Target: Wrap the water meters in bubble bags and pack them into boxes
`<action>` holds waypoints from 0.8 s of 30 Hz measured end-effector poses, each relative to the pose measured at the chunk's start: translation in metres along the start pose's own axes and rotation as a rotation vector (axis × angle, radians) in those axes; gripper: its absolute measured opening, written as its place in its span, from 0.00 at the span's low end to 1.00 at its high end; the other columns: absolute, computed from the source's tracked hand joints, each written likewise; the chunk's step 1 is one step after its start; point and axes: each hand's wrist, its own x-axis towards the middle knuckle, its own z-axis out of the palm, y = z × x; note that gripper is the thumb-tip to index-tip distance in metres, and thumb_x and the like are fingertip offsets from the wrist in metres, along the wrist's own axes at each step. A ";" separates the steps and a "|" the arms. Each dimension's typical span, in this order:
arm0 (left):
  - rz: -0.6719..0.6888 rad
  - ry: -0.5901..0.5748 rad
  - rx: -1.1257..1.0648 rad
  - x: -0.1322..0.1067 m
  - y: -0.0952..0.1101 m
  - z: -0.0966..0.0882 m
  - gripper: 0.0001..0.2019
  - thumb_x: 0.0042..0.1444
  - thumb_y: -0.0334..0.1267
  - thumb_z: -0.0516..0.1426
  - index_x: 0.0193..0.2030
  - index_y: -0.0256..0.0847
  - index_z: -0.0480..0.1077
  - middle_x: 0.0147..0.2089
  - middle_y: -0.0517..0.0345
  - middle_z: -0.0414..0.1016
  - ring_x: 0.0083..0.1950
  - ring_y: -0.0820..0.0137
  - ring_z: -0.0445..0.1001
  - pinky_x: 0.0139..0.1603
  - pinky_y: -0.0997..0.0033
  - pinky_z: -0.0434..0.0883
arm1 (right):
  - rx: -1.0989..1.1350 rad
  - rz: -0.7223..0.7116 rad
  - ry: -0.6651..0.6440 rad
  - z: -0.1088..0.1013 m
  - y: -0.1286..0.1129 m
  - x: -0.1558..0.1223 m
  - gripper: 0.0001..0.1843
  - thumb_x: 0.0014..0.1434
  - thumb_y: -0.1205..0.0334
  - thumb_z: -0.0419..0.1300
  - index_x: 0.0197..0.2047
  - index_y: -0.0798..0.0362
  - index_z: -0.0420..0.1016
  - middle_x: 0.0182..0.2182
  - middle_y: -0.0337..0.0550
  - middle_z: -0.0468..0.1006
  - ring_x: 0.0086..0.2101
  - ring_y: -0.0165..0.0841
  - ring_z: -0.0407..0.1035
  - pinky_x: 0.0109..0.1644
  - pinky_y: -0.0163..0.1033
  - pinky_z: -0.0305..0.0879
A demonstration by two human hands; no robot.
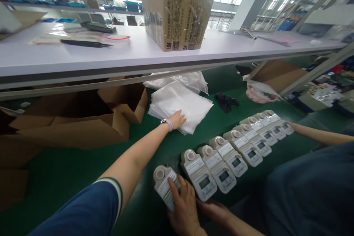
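Head view: my left hand (177, 120) lies palm down and open, fingers loosely extended on a stack of translucent plastic bags (190, 105) below the shelf (118, 53), toward the far edge of the green surface (143, 195). I cannot see its thumb. My right hand (184, 202) is closed over a single meter (165, 184) near the surface's near edge; my fingers hide its display and lower face, and my thumb is out of sight. Its casing is smooth, pale plastic, with a round, ringed port at the top and a white label too small to read.

Just beside it, a row of similar meters (223, 177) runs diagonally toward the surface's right side, each with a rounded lower end; the nearer ones show grey rectangular screens. A co-worker's hands, one at each end of the row, are partly covered by it.

Open brown cardboard boxes (83, 131) fill the left side, their insides dark. On the shelf's front edge stands a taller carton (182, 14), cut off at the top, printed with dark characters I cannot make out, under glossy, wrinkled tape.
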 end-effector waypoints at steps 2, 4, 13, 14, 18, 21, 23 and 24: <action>-0.036 0.053 -0.028 -0.046 -0.017 -0.013 0.23 0.62 0.44 0.49 0.60 0.34 0.60 0.67 0.43 0.53 0.67 0.61 0.52 0.65 0.61 0.55 | 0.003 0.008 0.026 0.000 -0.010 0.001 0.48 0.38 0.74 0.57 0.64 0.41 0.52 0.59 0.49 0.57 0.55 0.50 0.56 0.57 0.57 0.54; -0.090 0.132 -0.076 -0.111 -0.040 -0.020 0.25 0.65 0.44 0.42 0.65 0.33 0.52 0.67 0.43 0.53 0.67 0.64 0.54 0.65 0.61 0.57 | 0.005 0.022 0.055 0.001 -0.025 0.001 0.49 0.38 0.75 0.56 0.65 0.42 0.51 0.59 0.50 0.57 0.54 0.50 0.56 0.57 0.58 0.54; -0.013 0.210 -0.056 -0.251 -0.079 -0.044 0.32 0.54 0.48 0.56 0.64 0.38 0.54 0.66 0.45 0.56 0.67 0.58 0.53 0.66 0.53 0.54 | -0.059 -0.313 0.157 0.049 -0.074 -0.071 0.48 0.40 0.73 0.57 0.65 0.45 0.52 0.61 0.52 0.59 0.52 0.49 0.63 0.50 0.55 0.66; 0.044 0.174 0.012 -0.236 -0.072 -0.048 0.34 0.53 0.47 0.56 0.65 0.39 0.52 0.67 0.46 0.53 0.68 0.58 0.51 0.66 0.51 0.53 | -0.072 -0.374 0.198 0.054 -0.067 -0.071 0.47 0.42 0.75 0.57 0.65 0.42 0.51 0.61 0.50 0.59 0.50 0.47 0.66 0.47 0.52 0.69; 0.165 0.055 0.161 -0.160 -0.033 -0.046 0.38 0.51 0.45 0.59 0.66 0.39 0.48 0.69 0.43 0.46 0.70 0.55 0.44 0.65 0.44 0.48 | 0.027 -0.453 0.153 0.049 -0.025 -0.027 0.48 0.51 0.82 0.48 0.67 0.33 0.37 0.60 0.42 0.62 0.50 0.43 0.69 0.45 0.47 0.73; 0.265 0.010 0.151 -0.106 -0.003 -0.027 0.37 0.49 0.44 0.60 0.65 0.43 0.50 0.70 0.48 0.45 0.70 0.58 0.43 0.67 0.47 0.43 | 0.136 -0.385 0.101 0.043 -0.014 0.013 0.45 0.53 0.85 0.34 0.66 0.40 0.21 0.59 0.44 0.64 0.57 0.39 0.59 0.54 0.50 0.67; 0.301 -0.018 0.136 -0.073 0.017 -0.012 0.36 0.50 0.46 0.59 0.65 0.45 0.52 0.70 0.51 0.46 0.69 0.59 0.45 0.67 0.48 0.45 | 0.270 -0.345 0.045 0.051 -0.024 0.029 0.43 0.53 0.85 0.28 0.64 0.41 0.15 0.61 0.43 0.61 0.59 0.36 0.54 0.57 0.48 0.63; 0.295 -0.026 0.127 -0.058 0.026 -0.005 0.36 0.51 0.49 0.58 0.65 0.45 0.52 0.69 0.49 0.47 0.69 0.58 0.46 0.66 0.47 0.48 | 0.317 -0.332 0.003 0.058 -0.034 0.034 0.42 0.54 0.85 0.27 0.63 0.42 0.13 0.62 0.43 0.59 0.60 0.35 0.53 0.57 0.47 0.63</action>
